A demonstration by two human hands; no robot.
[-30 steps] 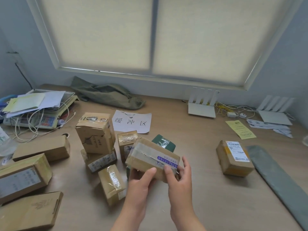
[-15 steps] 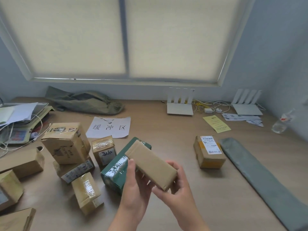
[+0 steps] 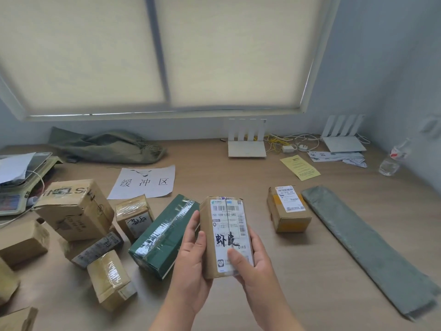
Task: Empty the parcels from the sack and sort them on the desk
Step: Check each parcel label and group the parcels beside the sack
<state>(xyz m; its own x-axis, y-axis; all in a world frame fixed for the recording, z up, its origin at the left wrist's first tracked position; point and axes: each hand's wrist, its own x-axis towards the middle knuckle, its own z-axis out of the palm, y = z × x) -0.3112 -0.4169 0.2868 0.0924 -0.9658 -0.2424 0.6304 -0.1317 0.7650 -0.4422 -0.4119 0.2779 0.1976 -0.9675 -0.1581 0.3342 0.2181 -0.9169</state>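
Both hands hold a small brown parcel [image 3: 224, 225] above the desk, its white shipping label facing up at me. My left hand [image 3: 191, 256] grips its left side; my right hand [image 3: 253, 261] grips the right side, thumb on the label. A green taped box [image 3: 164, 235] lies just left of it. Several cardboard parcels [image 3: 74, 209] crowd the left of the desk. One labelled parcel [image 3: 287, 209] sits alone to the right. The olive sack [image 3: 105, 146] lies limp at the back left under the window.
A paper sign [image 3: 145, 182] with printed characters lies at the centre back. A scale [image 3: 14, 187] with papers stands far left. Two white routers [image 3: 247, 142] with cables, a yellow leaflet [image 3: 299, 167] and a water bottle [image 3: 393, 160] sit at the back right. A long grey-green packet [image 3: 367, 247] lies on the right.
I have turned the parcel over in my hands, from its plain brown side to the label side, and stood it lengthwise. The view has shifted to the right.
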